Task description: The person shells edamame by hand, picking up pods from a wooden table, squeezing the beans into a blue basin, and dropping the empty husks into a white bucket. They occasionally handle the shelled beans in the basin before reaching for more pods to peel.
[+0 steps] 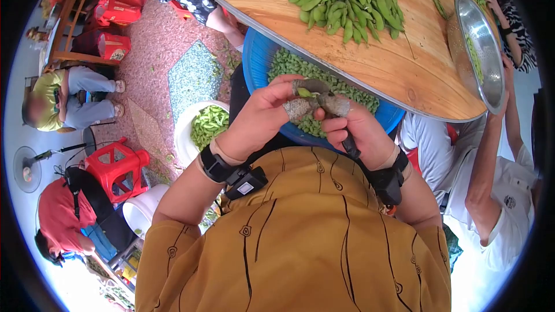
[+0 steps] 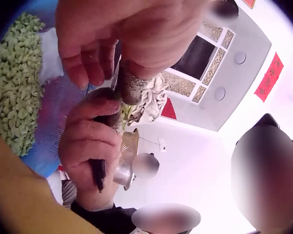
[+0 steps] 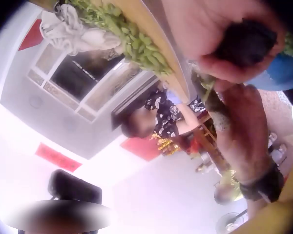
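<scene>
In the head view my left hand (image 1: 263, 112) pinches a green soybean pod (image 1: 304, 92) between thumb and forefinger, both tips wrapped in worn grey covers. My right hand (image 1: 365, 133) meets it at the pod, its thumb also covered in grey. The curled right fingers grip a black-handled tool (image 1: 350, 146); its working end is hidden. In the right wrist view the thick black handle (image 3: 246, 43) lies in the palm. Below both hands stands a blue basin (image 1: 250, 60) holding many shelled green beans (image 1: 289, 68).
A round wooden table (image 1: 399, 75) with a metal edge overhangs the basin, bearing a pile of pods (image 1: 347, 0) and a metal colander (image 1: 491, 52). On the left stand a white bucket (image 1: 184, 133) of pods and a red stool (image 1: 118, 164). Other people sit around.
</scene>
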`<control>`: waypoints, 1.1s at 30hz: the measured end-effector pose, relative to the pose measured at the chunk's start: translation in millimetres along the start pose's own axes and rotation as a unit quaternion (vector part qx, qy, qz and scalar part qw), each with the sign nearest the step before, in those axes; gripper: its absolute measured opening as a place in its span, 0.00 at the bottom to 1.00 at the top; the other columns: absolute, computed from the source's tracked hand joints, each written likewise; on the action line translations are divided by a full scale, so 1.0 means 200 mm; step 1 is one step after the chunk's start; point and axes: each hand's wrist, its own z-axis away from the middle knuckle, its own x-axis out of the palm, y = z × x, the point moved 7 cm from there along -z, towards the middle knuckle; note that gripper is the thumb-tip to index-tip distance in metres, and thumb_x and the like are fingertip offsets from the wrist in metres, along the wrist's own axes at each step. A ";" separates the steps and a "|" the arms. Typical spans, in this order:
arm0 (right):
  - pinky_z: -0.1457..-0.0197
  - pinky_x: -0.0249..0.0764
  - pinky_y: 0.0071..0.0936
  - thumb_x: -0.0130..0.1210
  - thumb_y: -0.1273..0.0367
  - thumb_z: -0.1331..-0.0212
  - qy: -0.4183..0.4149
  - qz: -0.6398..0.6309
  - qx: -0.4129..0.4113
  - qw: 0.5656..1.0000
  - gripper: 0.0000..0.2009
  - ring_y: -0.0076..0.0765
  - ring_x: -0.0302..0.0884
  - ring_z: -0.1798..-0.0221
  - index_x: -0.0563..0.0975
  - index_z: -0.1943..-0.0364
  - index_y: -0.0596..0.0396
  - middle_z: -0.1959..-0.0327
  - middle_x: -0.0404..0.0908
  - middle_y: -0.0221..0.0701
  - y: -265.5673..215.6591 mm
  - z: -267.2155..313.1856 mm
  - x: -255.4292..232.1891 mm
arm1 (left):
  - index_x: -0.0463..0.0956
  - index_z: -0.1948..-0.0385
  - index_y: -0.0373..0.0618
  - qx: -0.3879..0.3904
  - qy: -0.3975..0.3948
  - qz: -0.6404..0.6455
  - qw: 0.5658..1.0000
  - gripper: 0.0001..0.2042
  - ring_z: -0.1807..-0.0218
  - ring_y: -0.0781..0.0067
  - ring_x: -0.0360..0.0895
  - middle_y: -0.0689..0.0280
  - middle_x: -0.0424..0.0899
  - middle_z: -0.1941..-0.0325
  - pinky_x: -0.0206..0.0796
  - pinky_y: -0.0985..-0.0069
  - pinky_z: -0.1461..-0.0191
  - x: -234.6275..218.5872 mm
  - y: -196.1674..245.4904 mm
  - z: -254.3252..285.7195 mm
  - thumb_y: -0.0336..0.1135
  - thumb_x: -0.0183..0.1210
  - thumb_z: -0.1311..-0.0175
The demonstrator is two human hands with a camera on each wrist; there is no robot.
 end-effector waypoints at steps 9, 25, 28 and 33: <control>0.79 0.67 0.22 0.47 0.72 0.42 0.134 0.537 -0.109 0.826 0.12 0.23 0.69 0.83 0.70 0.55 0.60 0.72 0.79 0.31 -0.06 0.05 0.01 | 0.76 0.56 0.39 -0.197 0.053 -0.061 0.977 0.10 0.66 0.84 0.73 0.71 0.79 0.65 0.67 0.85 0.60 -0.09 -0.09 0.05 0.32 0.52 0.33; 0.67 0.72 0.28 0.47 0.77 0.47 0.065 0.605 -0.220 0.762 0.14 0.30 0.76 0.72 0.73 0.54 0.59 0.73 0.79 0.33 -0.16 0.12 0.17 | 0.75 0.59 0.37 0.086 -0.011 -0.402 0.911 0.09 0.71 0.58 0.73 0.56 0.76 0.73 0.65 0.68 0.65 0.02 0.01 0.02 0.24 0.51 0.41; 0.75 0.67 0.22 0.46 0.76 0.42 0.078 0.548 -0.161 0.817 0.13 0.21 0.70 0.77 0.74 0.53 0.58 0.74 0.78 0.27 -0.15 0.10 0.13 | 0.75 0.62 0.37 0.133 0.003 -0.544 0.829 0.08 0.69 0.50 0.73 0.52 0.74 0.73 0.66 0.66 0.64 0.06 0.06 0.03 0.24 0.51 0.41; 0.81 0.59 0.14 0.44 0.73 0.37 0.055 0.347 -0.061 0.934 0.13 0.12 0.64 0.79 0.74 0.50 0.54 0.74 0.75 0.22 -0.10 0.09 0.06 | 0.72 0.64 0.40 -0.072 -0.035 -0.262 0.962 0.05 0.76 0.71 0.67 0.65 0.69 0.75 0.60 0.74 0.72 0.04 -0.03 0.00 0.25 0.46 0.35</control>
